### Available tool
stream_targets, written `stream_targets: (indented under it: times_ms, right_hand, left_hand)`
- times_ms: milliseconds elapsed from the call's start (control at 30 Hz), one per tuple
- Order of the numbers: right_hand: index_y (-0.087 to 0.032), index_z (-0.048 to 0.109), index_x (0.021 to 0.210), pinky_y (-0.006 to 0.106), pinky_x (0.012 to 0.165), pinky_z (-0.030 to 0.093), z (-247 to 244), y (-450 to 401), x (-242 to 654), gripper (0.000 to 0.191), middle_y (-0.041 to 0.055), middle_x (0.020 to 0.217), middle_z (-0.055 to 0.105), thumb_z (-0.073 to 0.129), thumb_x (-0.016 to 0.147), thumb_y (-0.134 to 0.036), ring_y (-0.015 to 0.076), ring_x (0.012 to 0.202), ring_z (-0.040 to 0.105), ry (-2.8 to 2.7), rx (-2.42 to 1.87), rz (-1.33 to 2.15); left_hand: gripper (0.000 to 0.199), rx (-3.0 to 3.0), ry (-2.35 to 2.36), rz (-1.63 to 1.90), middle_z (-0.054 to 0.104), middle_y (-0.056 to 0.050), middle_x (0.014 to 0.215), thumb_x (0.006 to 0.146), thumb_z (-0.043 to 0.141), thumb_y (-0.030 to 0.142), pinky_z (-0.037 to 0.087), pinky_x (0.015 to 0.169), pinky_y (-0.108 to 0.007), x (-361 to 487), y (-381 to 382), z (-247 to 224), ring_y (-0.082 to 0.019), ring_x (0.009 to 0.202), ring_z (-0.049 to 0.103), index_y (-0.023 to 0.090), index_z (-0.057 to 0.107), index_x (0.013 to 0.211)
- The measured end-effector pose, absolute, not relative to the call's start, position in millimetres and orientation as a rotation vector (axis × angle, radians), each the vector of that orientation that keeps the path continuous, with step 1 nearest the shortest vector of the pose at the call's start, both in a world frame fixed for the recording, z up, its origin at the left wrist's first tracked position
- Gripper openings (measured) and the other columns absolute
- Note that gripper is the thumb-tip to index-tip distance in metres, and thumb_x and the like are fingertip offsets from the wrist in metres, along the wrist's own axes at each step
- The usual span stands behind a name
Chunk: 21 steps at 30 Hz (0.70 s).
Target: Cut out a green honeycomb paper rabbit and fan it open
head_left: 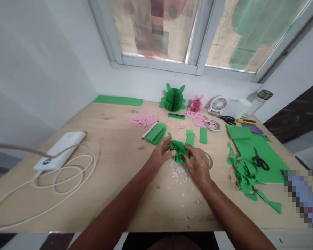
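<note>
Between my two hands is a small green folded-paper piece with fanned layers, held just above the wooden table. My left hand grips its left side with thumb and fingers. My right hand pinches its right edge. White paper bits lie scattered below it. A roll of tape sits partly hidden behind my right hand. Beyond my left hand lie folded green paper strips with a white pen along them. Two green paper rectangles rest beyond my right hand.
At the back stand a green paper figure, a pink one, a small fan and a bottle. Scissors and green scraps lie right. A white power bank with its cable is left. Pink scraps lie behind.
</note>
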State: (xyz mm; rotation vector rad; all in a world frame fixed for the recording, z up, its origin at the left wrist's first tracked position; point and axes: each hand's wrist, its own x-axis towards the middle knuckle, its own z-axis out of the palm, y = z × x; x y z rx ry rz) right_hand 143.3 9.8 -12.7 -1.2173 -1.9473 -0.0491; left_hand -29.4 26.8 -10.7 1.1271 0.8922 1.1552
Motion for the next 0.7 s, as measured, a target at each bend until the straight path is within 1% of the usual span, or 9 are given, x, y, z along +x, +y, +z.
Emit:
stream_targets:
  times_ms: [67, 167, 300, 400, 567, 700]
  right_hand:
    - [-0.019, 0.056, 0.111, 0.039, 0.073, 0.047, -12.2, 9.0, 143.1, 0.026, 0.0097, 0.089, 0.066, 0.052, 0.085, -0.021, 0.0247, 0.082, 0.06, -1.965, -1.196, -0.086]
    - [-0.018, 0.054, 0.115, 0.041, 0.076, 0.048, -10.7, 7.9, 142.6, 0.033, 0.0119, 0.096, 0.066, 0.056, 0.083, -0.026, 0.0266, 0.087, 0.06, -2.004, -1.158, -0.1]
    - [-0.019, 0.05, 0.121, 0.043, 0.079, 0.048, -8.2, 6.7, 141.9, 0.042, 0.0124, 0.103, 0.064, 0.059, 0.082, -0.031, 0.0275, 0.093, 0.06, -2.026, -1.124, -0.039]
    - [-0.019, 0.048, 0.123, 0.043, 0.08, 0.049, -9.1, 6.6, 141.5, 0.043, 0.0125, 0.105, 0.064, 0.058, 0.082, -0.03, 0.0273, 0.095, 0.06, -1.992, -1.118, -0.012]
    - [-0.019, 0.048, 0.123, 0.043, 0.081, 0.05, -12.7, 6.8, 140.4, 0.041, 0.0128, 0.106, 0.064, 0.056, 0.084, -0.027, 0.0273, 0.097, 0.06, -1.959, -1.12, -0.004]
    - [-0.021, 0.047, 0.124, 0.043, 0.081, 0.05, -12.1, 5.5, 139.4, 0.041, 0.0122, 0.106, 0.064, 0.055, 0.084, -0.027, 0.0268, 0.095, 0.061, -1.955, -1.118, 0.036]
  left_hand:
    - [0.07, 1.022, 0.837, 1.134, 0.058, -0.011, 0.123, 0.068, 0.072, 0.03, 0.047, 0.09, -0.037, -22.9, 25.2, -15.1, -0.024, 0.11, 0.056, 0.022, 0.041, 0.131]
    - [0.073, 0.989, 0.829, 1.193, 0.06, -0.009, 0.12, 0.064, 0.075, 0.025, 0.045, 0.093, -0.035, -19.4, 25.7, -18.3, -0.022, 0.109, 0.057, 0.021, 0.042, 0.129]
    - [0.061, 0.995, 0.86, 1.261, 0.059, -0.011, 0.122, 0.063, 0.075, 0.024, 0.045, 0.091, -0.033, -24.2, 29.8, -15.9, -0.024, 0.112, 0.055, 0.018, 0.05, 0.119]
    - [0.054, 1.035, 0.898, 1.317, 0.062, -0.01, 0.117, 0.064, 0.074, 0.025, 0.047, 0.088, -0.033, -26.7, 30.6, -12.6, -0.025, 0.11, 0.056, 0.017, 0.055, 0.113]
    - [0.05, 1.094, 0.938, 1.369, 0.065, -0.008, 0.109, 0.065, 0.072, 0.024, 0.049, 0.086, -0.035, -25.7, 28.3, -9.8, -0.025, 0.108, 0.058, 0.019, 0.057, 0.112]
    - [0.052, 1.128, 0.952, 1.359, 0.064, -0.008, 0.111, 0.065, 0.072, 0.024, 0.049, 0.086, -0.035, -25.9, 28.5, -10.1, -0.025, 0.107, 0.058, 0.019, 0.055, 0.113]
